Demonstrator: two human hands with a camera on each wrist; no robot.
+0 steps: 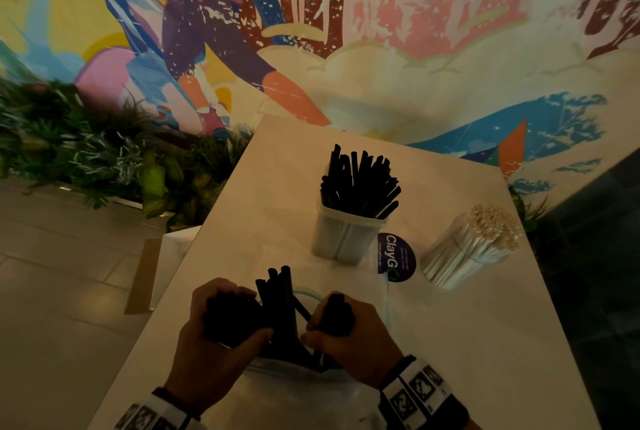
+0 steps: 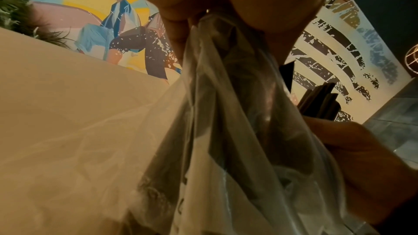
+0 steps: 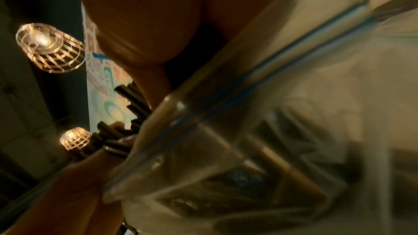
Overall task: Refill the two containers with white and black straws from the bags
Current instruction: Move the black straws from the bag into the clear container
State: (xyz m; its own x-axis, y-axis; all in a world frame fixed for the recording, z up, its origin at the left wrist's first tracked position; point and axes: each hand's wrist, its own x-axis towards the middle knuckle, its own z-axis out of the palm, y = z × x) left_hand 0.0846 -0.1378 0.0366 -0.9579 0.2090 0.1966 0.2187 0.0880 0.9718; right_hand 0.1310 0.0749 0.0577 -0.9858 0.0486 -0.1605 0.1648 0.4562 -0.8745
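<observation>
Near the table's front edge a clear zip bag (image 1: 291,391) lies with black straws (image 1: 278,294) sticking up from its mouth. My left hand (image 1: 221,322) grips a bunch of these straws together with bag plastic (image 2: 226,113). My right hand (image 1: 332,325) grips another bunch of black straws (image 2: 321,103) just to the right. Farther back stands a clear container (image 1: 341,239) full of black straws (image 1: 360,180). To its right a clear container of white straws (image 1: 471,246) leans right. The bag's blue zip line (image 3: 260,71) crosses the blurred right wrist view.
A round purple sticker (image 1: 394,253) lies on the white table (image 1: 263,208) between the two containers. Plants (image 1: 86,152) and a tiled floor are to the left of the table. A painted mural wall (image 1: 381,31) is behind. The table's left and right edges are close.
</observation>
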